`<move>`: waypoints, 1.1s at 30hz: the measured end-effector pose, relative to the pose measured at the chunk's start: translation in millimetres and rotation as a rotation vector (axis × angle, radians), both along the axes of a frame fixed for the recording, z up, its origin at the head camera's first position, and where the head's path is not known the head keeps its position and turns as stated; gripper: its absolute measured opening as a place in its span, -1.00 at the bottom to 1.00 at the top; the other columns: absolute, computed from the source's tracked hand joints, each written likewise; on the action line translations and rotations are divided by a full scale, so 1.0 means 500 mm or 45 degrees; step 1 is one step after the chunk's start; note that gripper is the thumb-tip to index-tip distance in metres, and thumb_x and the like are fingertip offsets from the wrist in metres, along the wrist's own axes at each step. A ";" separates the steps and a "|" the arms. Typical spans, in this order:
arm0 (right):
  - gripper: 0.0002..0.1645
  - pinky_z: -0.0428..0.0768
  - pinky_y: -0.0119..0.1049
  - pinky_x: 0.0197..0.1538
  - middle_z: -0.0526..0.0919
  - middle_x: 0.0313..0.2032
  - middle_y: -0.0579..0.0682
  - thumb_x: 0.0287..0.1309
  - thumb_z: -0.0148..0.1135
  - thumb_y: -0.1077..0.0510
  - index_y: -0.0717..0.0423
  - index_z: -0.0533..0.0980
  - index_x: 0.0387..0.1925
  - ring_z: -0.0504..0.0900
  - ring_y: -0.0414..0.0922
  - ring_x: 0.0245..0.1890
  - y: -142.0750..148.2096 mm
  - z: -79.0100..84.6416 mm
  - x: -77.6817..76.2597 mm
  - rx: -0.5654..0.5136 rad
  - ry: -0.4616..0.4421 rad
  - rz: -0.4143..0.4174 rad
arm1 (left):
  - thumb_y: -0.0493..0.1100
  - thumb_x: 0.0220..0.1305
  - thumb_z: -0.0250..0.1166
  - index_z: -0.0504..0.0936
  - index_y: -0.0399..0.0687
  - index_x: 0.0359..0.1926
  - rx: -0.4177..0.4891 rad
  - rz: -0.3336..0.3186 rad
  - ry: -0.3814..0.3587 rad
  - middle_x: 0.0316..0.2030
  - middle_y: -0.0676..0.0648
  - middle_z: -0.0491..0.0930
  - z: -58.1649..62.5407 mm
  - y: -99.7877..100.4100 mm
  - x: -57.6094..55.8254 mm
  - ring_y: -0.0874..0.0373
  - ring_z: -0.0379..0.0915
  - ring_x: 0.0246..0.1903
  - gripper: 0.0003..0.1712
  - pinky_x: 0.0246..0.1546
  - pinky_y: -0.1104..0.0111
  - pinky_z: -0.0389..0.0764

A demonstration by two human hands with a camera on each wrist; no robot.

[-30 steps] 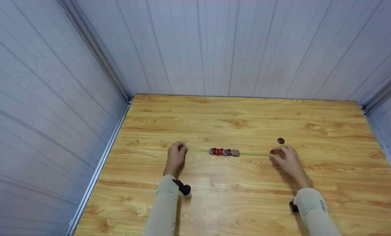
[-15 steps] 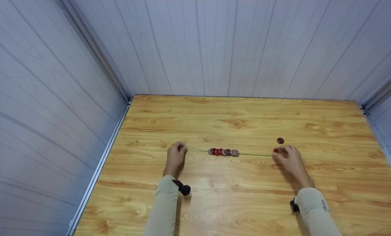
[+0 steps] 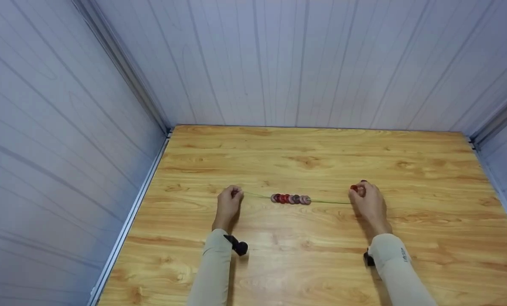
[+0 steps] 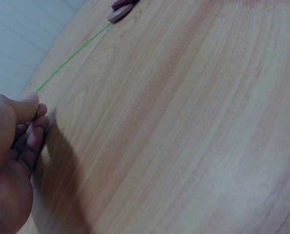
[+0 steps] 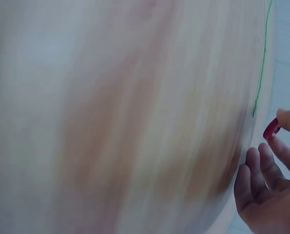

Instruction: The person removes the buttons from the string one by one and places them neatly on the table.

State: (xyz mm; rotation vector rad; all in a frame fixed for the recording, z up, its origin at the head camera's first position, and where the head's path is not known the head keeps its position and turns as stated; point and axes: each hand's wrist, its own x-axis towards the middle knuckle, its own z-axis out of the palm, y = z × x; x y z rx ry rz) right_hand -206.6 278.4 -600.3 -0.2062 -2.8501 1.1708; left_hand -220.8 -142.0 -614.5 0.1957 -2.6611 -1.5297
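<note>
Discs (image 3: 290, 199) in red, pinkish and dark tones overlap in a short row on the table (image 3: 304, 161), well in from its far edge and slightly nearer its left edge than its right. Green string (image 3: 329, 202) passes out of both ends of the row. Toward the table's left edge, the left hand (image 3: 228, 206) has its thumb and fingertip clamped on the string. Toward the right edge, the right hand (image 3: 371, 208) is clamped on a red disc (image 3: 354, 188) with thumb and forefinger, its other fingers loosely bent; the right wrist view shows this disc apart from the string. A dark disc (image 3: 363, 181) peeps out just beyond those fingers, mostly covered by them; whether they touch it I cannot tell. Behind the far edge rises the back wall (image 3: 253, 63), and the left wall (image 3: 45, 148) runs along the left edge. Pale sleeves (image 3: 213, 263) reach in over the near part of the table, with a black device (image 3: 238, 246) at the left wrist and another at the right.
</note>
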 end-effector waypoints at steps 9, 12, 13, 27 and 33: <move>-0.52 0.48 -0.03 -0.22 0.59 -0.17 0.15 0.32 0.10 -0.06 0.14 0.44 0.12 0.56 0.08 -0.20 -0.012 -0.001 -0.024 0.115 -0.034 -0.075 | -0.24 0.31 0.22 0.61 -0.20 -0.23 -0.001 0.002 -0.005 -0.29 -0.12 0.60 0.001 0.004 0.000 0.10 0.49 -0.26 -0.90 -0.18 0.28 0.53; -0.51 0.48 0.03 -0.17 0.58 -0.11 0.18 0.33 0.08 -0.08 0.13 0.42 0.14 0.56 0.13 -0.13 -0.013 -0.002 -0.028 0.136 -0.054 -0.070 | -0.24 0.31 0.23 0.61 -0.19 -0.24 0.000 0.007 -0.004 -0.30 -0.10 0.60 0.000 0.005 0.000 0.11 0.48 -0.27 -0.90 -0.19 0.29 0.52; -0.51 0.48 0.05 -0.16 0.57 -0.09 0.19 0.34 0.07 -0.08 0.13 0.41 0.15 0.55 0.15 -0.12 -0.014 -0.002 -0.029 0.142 -0.061 -0.067 | -0.24 0.31 0.23 0.61 -0.19 -0.24 0.000 0.006 -0.002 -0.30 -0.10 0.59 0.000 0.006 0.000 0.11 0.48 -0.28 -0.91 -0.20 0.30 0.52; -0.52 0.46 0.17 -0.12 0.49 -0.05 0.31 0.34 0.08 -0.04 0.19 0.45 0.12 0.49 0.29 -0.09 -0.018 -0.005 -0.036 0.274 0.005 -0.065 | -0.23 0.34 0.19 0.60 -0.20 -0.21 0.011 -0.020 -0.022 -0.29 -0.11 0.59 0.003 0.004 0.005 0.11 0.50 -0.27 -0.88 -0.22 0.31 0.55; -0.48 0.36 0.19 0.01 0.45 -0.03 0.29 0.32 0.10 -0.05 0.20 0.42 0.15 0.42 0.25 -0.05 -0.020 -0.008 -0.030 0.260 0.084 -0.081 | -0.24 0.33 0.20 0.61 -0.21 -0.21 0.001 -0.009 -0.013 -0.28 -0.12 0.60 0.003 -0.001 0.002 0.10 0.51 -0.25 -0.89 -0.19 0.30 0.55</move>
